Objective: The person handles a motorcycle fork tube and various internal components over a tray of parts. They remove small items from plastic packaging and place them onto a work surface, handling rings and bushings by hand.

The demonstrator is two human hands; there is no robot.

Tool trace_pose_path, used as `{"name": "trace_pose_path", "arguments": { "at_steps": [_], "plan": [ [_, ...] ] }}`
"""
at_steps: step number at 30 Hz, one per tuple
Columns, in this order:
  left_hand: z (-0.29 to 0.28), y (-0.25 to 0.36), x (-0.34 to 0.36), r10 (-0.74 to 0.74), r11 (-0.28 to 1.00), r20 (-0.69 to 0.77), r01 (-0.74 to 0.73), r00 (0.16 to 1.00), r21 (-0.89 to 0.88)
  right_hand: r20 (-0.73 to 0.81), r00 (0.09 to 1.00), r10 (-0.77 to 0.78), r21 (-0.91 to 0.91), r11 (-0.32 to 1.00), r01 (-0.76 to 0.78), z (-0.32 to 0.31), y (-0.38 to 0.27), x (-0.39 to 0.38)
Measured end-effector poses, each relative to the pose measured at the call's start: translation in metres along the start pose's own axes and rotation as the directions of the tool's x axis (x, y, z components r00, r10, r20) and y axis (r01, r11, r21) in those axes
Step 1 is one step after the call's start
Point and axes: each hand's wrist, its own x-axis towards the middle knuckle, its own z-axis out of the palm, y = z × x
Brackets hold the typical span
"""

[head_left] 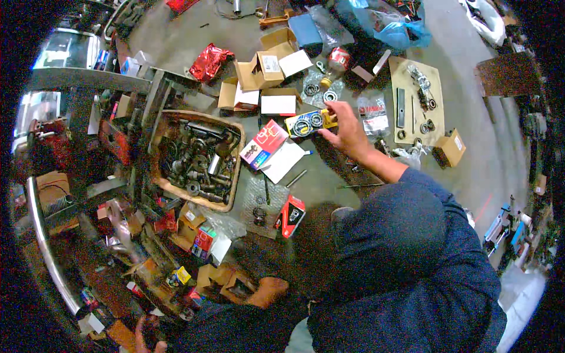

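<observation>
My right hand (341, 126) grips the right end of a blue-and-yellow box (293, 122) with two bearings (302, 126) on it, beside a red-and-white box (263, 143). Above lie more bearings (329, 96) on clear plastic. A worn tray (225, 204) of dark metal parts sits to the left, and a red-and-black box (289, 216) lies below. What looks like my left hand (147, 334) is dimly visible at the lower-left edge; what it holds is unclear. Another patch of skin (269, 289) at lower centre is too dark to identify.
Opened cardboard boxes (265, 73), a red foil packet (209, 62) and a bottle (335, 67) stand at the back. A beige sheet (435, 129) with parts lies at the right. A metal frame (94, 79), a chrome tube (50, 247) and scattered boxes crowd the left.
</observation>
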Motion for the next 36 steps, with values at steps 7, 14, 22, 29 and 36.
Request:
{"name": "trace_pose_path", "arguments": {
  "at_steps": [7,14,22,29,36],
  "plan": [
    [0.005,0.000,0.000,0.002,1.000,-0.035,-0.002,0.999,0.010,0.069,0.989,0.131,0.018,0.991,-0.133,0.010,-0.013,-0.069],
    [0.001,0.006,0.013,0.008,0.986,-0.060,0.002,0.998,0.168,0.514,0.857,0.019,0.142,0.984,-0.107,0.004,-0.036,-0.153],
    [0.006,0.013,0.017,0.149,0.966,0.010,-0.148,0.989,0.212,0.489,0.869,0.074,0.059,0.991,-0.118,-0.010,-0.036,-0.179],
    [0.012,0.030,0.033,0.155,0.964,0.054,-0.163,0.986,0.211,0.503,0.850,0.157,-0.035,0.986,-0.162,-0.029,-0.039,-0.194],
    [0.026,0.055,0.038,0.089,0.954,-0.006,-0.083,0.996,0.289,0.345,0.925,0.161,-0.147,0.982,-0.116,-0.042,-0.022,-0.194]
  ]
}}
